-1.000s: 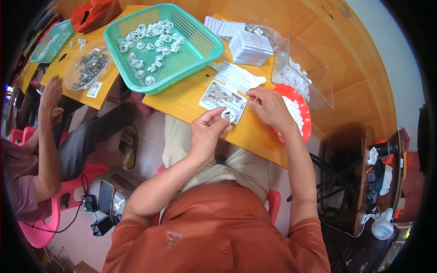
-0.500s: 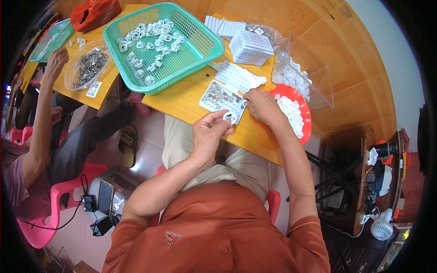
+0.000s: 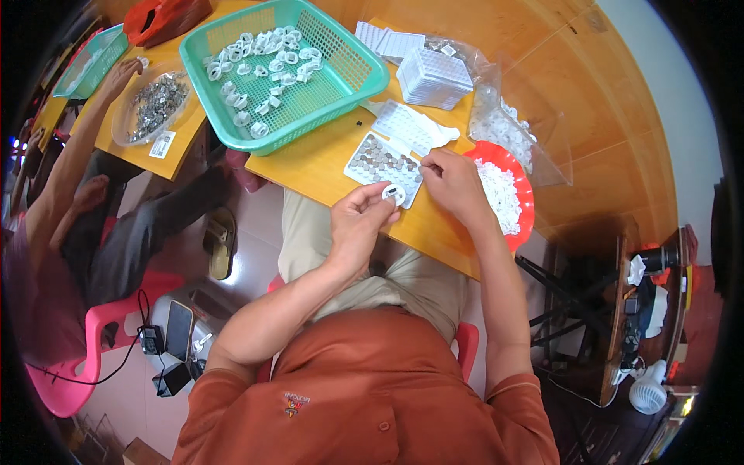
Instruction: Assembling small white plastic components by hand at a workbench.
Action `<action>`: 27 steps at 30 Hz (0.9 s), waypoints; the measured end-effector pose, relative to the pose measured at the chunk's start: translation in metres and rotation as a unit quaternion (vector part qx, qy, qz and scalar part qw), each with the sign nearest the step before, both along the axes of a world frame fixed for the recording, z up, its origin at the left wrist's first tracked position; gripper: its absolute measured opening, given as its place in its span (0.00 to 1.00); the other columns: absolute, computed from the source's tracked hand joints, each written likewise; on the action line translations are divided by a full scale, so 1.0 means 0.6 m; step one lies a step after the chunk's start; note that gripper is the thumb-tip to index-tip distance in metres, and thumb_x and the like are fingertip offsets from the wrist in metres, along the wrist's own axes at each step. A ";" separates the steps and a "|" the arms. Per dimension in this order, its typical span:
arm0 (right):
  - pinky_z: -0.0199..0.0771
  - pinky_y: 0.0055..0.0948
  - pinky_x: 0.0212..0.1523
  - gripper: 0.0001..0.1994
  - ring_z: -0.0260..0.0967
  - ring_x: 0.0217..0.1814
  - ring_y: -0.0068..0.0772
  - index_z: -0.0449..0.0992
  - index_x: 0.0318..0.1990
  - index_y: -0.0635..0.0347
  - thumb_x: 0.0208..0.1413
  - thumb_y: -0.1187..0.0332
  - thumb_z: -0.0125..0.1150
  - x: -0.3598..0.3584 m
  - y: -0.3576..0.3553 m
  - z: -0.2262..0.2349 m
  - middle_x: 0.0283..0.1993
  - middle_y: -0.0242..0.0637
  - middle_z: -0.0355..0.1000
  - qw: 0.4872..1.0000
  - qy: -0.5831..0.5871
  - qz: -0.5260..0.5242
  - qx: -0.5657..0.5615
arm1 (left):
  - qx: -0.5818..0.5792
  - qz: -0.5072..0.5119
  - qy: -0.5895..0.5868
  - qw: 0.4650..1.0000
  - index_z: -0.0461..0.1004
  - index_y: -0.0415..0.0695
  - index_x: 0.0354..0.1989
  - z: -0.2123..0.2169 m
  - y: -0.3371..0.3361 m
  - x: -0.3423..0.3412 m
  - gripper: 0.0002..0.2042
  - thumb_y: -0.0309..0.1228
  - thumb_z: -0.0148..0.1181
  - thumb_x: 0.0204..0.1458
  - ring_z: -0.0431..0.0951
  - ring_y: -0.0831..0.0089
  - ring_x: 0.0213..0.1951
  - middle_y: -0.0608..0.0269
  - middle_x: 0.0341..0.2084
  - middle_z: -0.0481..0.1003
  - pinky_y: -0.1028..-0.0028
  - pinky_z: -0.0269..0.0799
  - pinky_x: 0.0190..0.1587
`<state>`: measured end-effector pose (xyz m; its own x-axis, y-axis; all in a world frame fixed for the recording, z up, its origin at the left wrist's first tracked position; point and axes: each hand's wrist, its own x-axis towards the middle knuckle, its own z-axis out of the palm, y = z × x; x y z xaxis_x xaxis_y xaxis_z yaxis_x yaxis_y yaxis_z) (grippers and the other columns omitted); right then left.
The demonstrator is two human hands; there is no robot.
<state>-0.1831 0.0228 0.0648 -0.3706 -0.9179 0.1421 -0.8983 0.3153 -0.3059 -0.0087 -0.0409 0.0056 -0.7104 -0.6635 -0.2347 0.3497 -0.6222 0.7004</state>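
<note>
My left hand (image 3: 356, 225) pinches a round white plastic part (image 3: 394, 193) between thumb and fingers, with a dark slot in its face. It is held over the near edge of a white tray (image 3: 363, 177) bearing many small round metallic discs (image 3: 377, 157), some silver and some brownish. At the tray's right side, my right hand (image 3: 456, 184) has thumb and index finger pressed together close to the discs. Whatever may be between those fingertips is too small or hidden to make out. An empty-looking white tray (image 3: 403, 126) lies just beyond.
A green basket (image 3: 310, 122) of white ring-shaped parts stands left. Right is a red dish (image 3: 528, 194) of small white pieces; behind are stacked white trays (image 3: 434, 77) and a plastic bag (image 3: 496, 128). A co-worker's arm (image 3: 81, 147) reaches near a bowl of metal pieces (image 3: 159, 105).
The scene shifts slightly in the picture. My left hand still holds the white part, its face turned a little more upward. My right hand stays pinched beside the tray. The co-worker's hand has moved right.
</note>
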 end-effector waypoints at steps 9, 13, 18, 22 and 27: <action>0.74 0.32 0.32 0.04 0.75 0.32 0.43 0.76 0.33 0.66 0.48 0.77 0.59 0.103 0.034 -0.015 0.32 0.44 0.74 0.964 -0.182 0.045 -0.187 | -0.005 0.020 0.010 1.000 0.71 0.31 0.47 -0.001 0.004 -0.004 0.13 0.18 0.57 0.53 0.76 0.78 0.32 0.61 0.34 0.75 0.80 0.75 0.37; 0.74 0.33 0.31 0.03 0.75 0.31 0.42 0.75 0.31 0.65 0.48 0.78 0.59 0.113 0.031 -0.014 0.31 0.43 0.73 0.970 -0.138 0.046 -0.193 | -0.011 0.021 -0.005 1.000 0.71 0.30 0.46 -0.006 0.006 -0.002 0.12 0.18 0.57 0.52 0.77 0.77 0.34 0.57 0.35 0.77 0.81 0.74 0.37; 0.74 0.38 0.31 0.03 0.72 0.31 0.46 0.73 0.29 0.64 0.46 0.79 0.58 0.111 0.029 -0.021 0.30 0.42 0.71 0.975 -0.049 0.073 -0.202 | -0.025 0.020 -0.020 0.999 0.72 0.29 0.45 -0.005 0.009 -0.003 0.12 0.18 0.57 0.52 0.77 0.77 0.32 0.58 0.32 0.77 0.81 0.74 0.36; 0.73 0.41 0.32 0.02 0.71 0.31 0.48 0.72 0.28 0.64 0.46 0.78 0.57 0.113 0.028 -0.025 0.29 0.42 0.71 0.979 -0.020 0.074 -0.190 | -0.041 0.024 -0.038 0.998 0.73 0.29 0.45 -0.011 0.013 -0.004 0.12 0.18 0.57 0.52 0.76 0.78 0.30 0.59 0.31 0.77 0.81 0.73 0.36; 0.72 0.42 0.32 0.01 0.71 0.31 0.48 0.74 0.28 0.62 0.46 0.76 0.57 0.115 0.026 -0.022 0.28 0.43 0.72 0.994 -0.034 0.020 -0.105 | -0.054 0.027 -0.048 0.997 0.74 0.30 0.45 -0.017 0.017 -0.006 0.12 0.19 0.57 0.52 0.75 0.80 0.29 0.61 0.29 0.77 0.82 0.72 0.34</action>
<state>-0.1138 0.0382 0.0515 -0.3487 -0.8850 0.3084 -0.8844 0.2018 -0.4208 -0.0121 -0.0308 -0.0048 -0.6506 -0.7251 -0.2254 0.3082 -0.5235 0.7944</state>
